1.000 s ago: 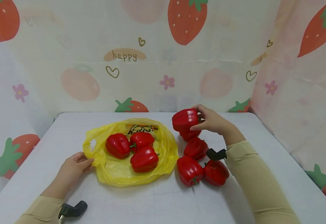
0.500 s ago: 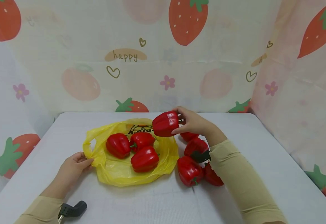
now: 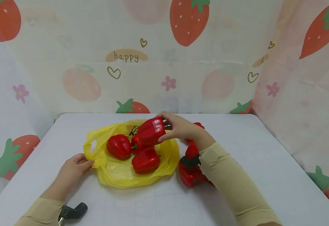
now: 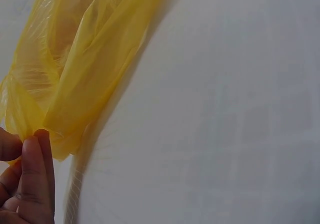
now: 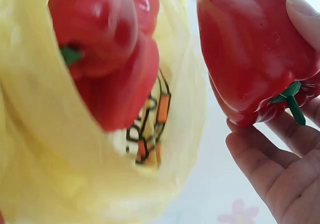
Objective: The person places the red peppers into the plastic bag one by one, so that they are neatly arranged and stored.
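My left hand [image 3: 75,166] pinches the left edge of a yellow plastic bag [image 3: 112,175] that lies open on the table; the left wrist view shows thumb and fingers on the gathered film [image 4: 75,98]. Over the bag's far side, my right hand [image 3: 178,128] holds a red bell pepper [image 3: 152,127] by its stem end. Its green stem [image 5: 291,99] points back toward my palm in the right wrist view. Three more peppers rest inside the bag, among them a left one [image 3: 119,147] and a near one [image 3: 145,160]. The held pepper partly covers the third [image 3: 136,145].
To the right of the bag are more red peppers, such as the near one [image 3: 189,177], partly hidden by my right forearm [image 3: 232,182]. Another [image 3: 199,125] shows behind my wrist. A patterned curtain [image 3: 153,88] hangs behind the white table [image 3: 141,204].
My right hand has carried the pepper leftward from above the loose peppers to over the bag. My left hand has kept its place at the bag's edge.
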The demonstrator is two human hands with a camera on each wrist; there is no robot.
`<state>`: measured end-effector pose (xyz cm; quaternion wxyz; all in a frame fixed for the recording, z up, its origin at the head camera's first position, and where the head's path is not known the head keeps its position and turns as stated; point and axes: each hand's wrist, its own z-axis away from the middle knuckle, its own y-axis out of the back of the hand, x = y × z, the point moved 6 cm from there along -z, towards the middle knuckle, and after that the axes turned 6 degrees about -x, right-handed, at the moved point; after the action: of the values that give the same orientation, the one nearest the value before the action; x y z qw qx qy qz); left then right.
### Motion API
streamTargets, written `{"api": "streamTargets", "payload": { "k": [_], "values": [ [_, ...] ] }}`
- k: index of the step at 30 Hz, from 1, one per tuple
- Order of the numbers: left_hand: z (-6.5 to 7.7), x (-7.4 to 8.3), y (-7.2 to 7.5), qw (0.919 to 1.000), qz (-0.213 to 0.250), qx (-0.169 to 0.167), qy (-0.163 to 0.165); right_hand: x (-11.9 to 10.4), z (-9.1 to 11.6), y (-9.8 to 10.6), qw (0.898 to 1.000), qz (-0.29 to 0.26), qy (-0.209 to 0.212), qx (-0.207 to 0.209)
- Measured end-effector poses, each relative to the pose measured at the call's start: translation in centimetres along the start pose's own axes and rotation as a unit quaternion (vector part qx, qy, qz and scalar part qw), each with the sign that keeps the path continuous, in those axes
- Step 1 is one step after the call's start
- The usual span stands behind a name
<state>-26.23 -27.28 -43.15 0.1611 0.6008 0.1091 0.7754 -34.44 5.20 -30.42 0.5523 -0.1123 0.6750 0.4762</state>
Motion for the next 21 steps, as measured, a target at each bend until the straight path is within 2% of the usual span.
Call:
{"api": "streamTargets", "payload": {
  "k": [5,13,21],
  "values": [
    [0.0,0.0,0.0,1.0,0.003,-0.001,-0.002,-0.5,-1.1,-1.7,0.999,-0.024,-0.008,-0.03],
    [0.0,0.0,0.2,1.0,0.005,0.001,-0.005,-1.8,-3.1,-4.1,0.997,0.035,0.013,-0.064],
    [0.0,-0.1,0.4,0.9999,-0.008,0.002,-0.006,-2.1,-4.8,-6.3,0.993,0.078,0.005,-0.086]
  ]
}}
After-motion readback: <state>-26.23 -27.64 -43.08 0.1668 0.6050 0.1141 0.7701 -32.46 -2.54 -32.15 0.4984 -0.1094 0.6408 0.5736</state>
